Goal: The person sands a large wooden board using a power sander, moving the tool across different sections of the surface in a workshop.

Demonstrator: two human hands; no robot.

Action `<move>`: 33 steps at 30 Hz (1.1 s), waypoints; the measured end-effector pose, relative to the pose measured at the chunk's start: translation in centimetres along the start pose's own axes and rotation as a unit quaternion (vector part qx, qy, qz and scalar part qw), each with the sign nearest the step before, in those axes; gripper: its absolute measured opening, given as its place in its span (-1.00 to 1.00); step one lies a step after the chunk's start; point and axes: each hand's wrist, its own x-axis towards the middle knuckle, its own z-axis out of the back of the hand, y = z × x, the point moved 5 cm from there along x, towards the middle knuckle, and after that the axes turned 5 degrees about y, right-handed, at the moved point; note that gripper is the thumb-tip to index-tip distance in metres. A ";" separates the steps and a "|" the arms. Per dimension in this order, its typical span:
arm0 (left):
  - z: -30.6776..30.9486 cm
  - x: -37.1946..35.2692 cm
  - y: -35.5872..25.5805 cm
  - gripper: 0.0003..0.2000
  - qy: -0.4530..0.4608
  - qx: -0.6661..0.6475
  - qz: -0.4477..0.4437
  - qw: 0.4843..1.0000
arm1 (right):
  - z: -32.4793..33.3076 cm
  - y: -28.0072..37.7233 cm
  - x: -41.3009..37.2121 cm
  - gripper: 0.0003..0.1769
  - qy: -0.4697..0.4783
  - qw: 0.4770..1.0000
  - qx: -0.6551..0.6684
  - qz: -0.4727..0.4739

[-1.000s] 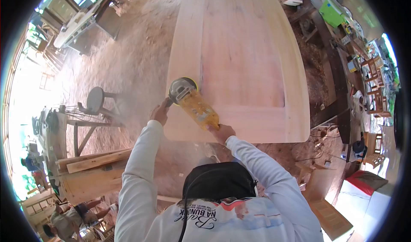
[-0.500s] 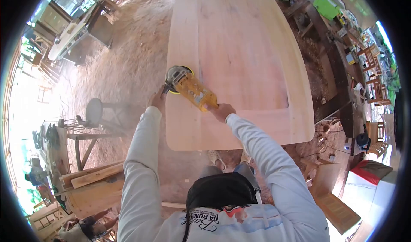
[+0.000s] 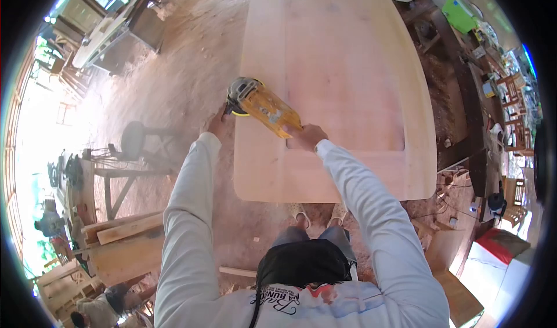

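A yellow disc sander (image 3: pixel 270 109) lies slantwise across the near left part of a large pale wooden panel (image 3: pixel 342 55). Its metal head and round pad are over the panel's left edge, and the pad's underside is hidden. My left hand (image 3: pixel 218 122) is closed around the side handle by the head, just off the edge. At the rear of the yellow body, my right hand (image 3: pixel 309 136) grips the housing. The panel has a reddish middle inside a lighter border with rounded corners.
Wooden boards (image 3: pixel 127 241) are stacked at lower left, with a person (image 3: pixel 119 305) nearby. A round-topped stool (image 3: pixel 133 139) stands left on the dusty floor. To the right runs a dark beam (image 3: pixel 464 96), with a green container (image 3: pixel 458 13) and several chairs beyond.
The sander has slid left and slightly away from me, so its head now overhangs the panel's left edge more. Both hands keep their hold. The whole view has shifted a little.
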 end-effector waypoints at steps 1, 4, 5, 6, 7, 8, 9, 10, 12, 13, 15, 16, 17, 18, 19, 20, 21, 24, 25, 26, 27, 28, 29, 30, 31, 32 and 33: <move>1.5 -2.0 -1.1 -0.49 0.017 0.054 0.020 0.998 | -0.6 0.1 0.0 0.08 0.003 1.000 -0.009 0.007; 2.5 -6.2 -1.1 -0.45 0.042 0.143 0.029 0.988 | -3.3 -0.4 -1.7 0.06 0.012 0.999 -0.029 0.020; 2.5 -7.4 -0.8 -0.43 0.043 0.159 0.026 0.986 | -4.0 -0.4 -2.7 0.05 0.016 0.999 -0.034 0.025; 2.4 -8.8 -0.7 -0.44 0.041 0.152 0.026 0.987 | -4.5 -0.5 -3.8 0.05 0.018 0.999 -0.038 0.029; 2.1 -10.1 -0.8 -0.44 0.039 0.145 0.025 0.988 | -5.0 -1.1 -4.8 0.04 0.019 0.998 -0.041 0.033; 1.6 -11.3 -1.2 -0.44 0.038 0.138 0.021 0.990 | -5.4 -1.8 -5.8 0.03 0.019 0.998 -0.042 0.035; 1.2 -12.4 -2.0 -0.44 0.049 0.134 0.042 0.989 | -5.6 -2.4 -6.7 0.03 0.017 0.998 -0.043 0.037; 1.1 -13.7 -3.1 -0.45 0.061 0.129 0.062 0.988 | -5.5 -2.8 -7.7 0.02 0.022 0.998 -0.052 0.031; -0.7 -16.1 -2.2 -0.46 0.040 0.086 0.056 0.994 | -5.5 -3.5 -9.5 -0.01 0.033 0.997 -0.067 0.018; -3.6 -16.9 1.3 -0.46 0.008 0.047 0.028 0.998 | -5.7 -4.0 -10.2 -0.01 0.043 0.996 -0.072 0.016; -4.7 -19.6 1.8 -0.46 0.002 0.032 0.037 0.999 | -6.1 -5.0 -11.4 -0.01 0.062 0.995 -0.080 0.011; -3.2 -21.4 -0.8 -0.46 0.026 0.055 0.073 0.995 | -6.3 -5.2 -12.0 -0.01 0.071 0.994 -0.079 0.017; -2.5 -23.1 -2.3 -0.46 0.050 0.078 0.110 0.990 | -6.5 -5.5 -12.6 -0.01 0.080 0.993 -0.080 0.024; -2.9 -24.6 -2.2 -0.45 0.035 0.072 0.102 0.992 | -6.9 -5.7 -13.4 -0.02 0.090 0.992 -0.080 0.031; -3.3 -26.1 -1.9 -0.44 0.019 0.066 0.095 0.993 | -7.3 -6.2 -13.8 -0.01 0.091 0.992 -0.083 0.036; -3.7 -27.4 -1.7 -0.44 0.004 0.060 0.086 0.994 | -7.9 -6.7 -14.1 -0.01 0.091 0.991 -0.086 0.042; -3.8 -28.5 -1.8 -0.43 0.006 0.070 0.100 0.992 | -8.3 -6.9 -14.4 0.00 0.091 0.991 -0.089 0.047; -3.5 -31.6 -2.6 -0.42 0.005 0.097 0.131 0.987 | -8.5 -6.8 -15.7 0.01 0.108 0.988 -0.099 0.043; -3.5 -32.3 -3.1 -0.42 0.000 0.102 0.133 0.986 | -8.3 -6.8 -15.9 0.01 0.114 0.986 -0.110 0.045; -3.6 -32.7 -3.5 -0.42 -0.004 0.107 0.135 0.985 | -8.1 -6.9 -16.1 0.01 0.120 0.985 -0.120 0.045; -3.9 -32.9 -3.7 -0.42 -0.003 0.109 0.132 0.985 | -7.8 -7.0 -16.3 0.01 0.125 0.983 -0.129 0.046; -4.2 -32.9 -3.9 -0.42 -0.001 0.111 0.129 0.985 | -7.4 -7.1 -16.5 0.01 0.125 0.982 -0.133 0.042; -4.6 -32.8 -4.2 -0.42 0.001 0.112 0.126 0.986 | -6.8 -7.4 -16.7 0.00 0.124 0.982 -0.136 0.038; -5.0 -32.5 -4.7 -0.42 0.006 0.105 0.118 0.987 | -6.1 -7.8 -16.8 0.00 0.124 0.982 -0.140 0.034; -5.4 -31.8 -5.4 -0.42 0.012 0.098 0.111 0.989 | -5.4 -8.2 -16.8 0.00 0.117 0.983 -0.136 0.030; -5.8 -31.1 -6.0 -0.42 0.017 0.091 0.104 0.990 | -4.6 -8.7 -16.8 -0.01 0.110 0.985 -0.131 0.025; -6.1 -30.1 -7.2 -0.42 0.029 0.097 0.109 0.989 | -3.6 -9.4 -16.7 -0.01 0.103 0.986 -0.127 0.020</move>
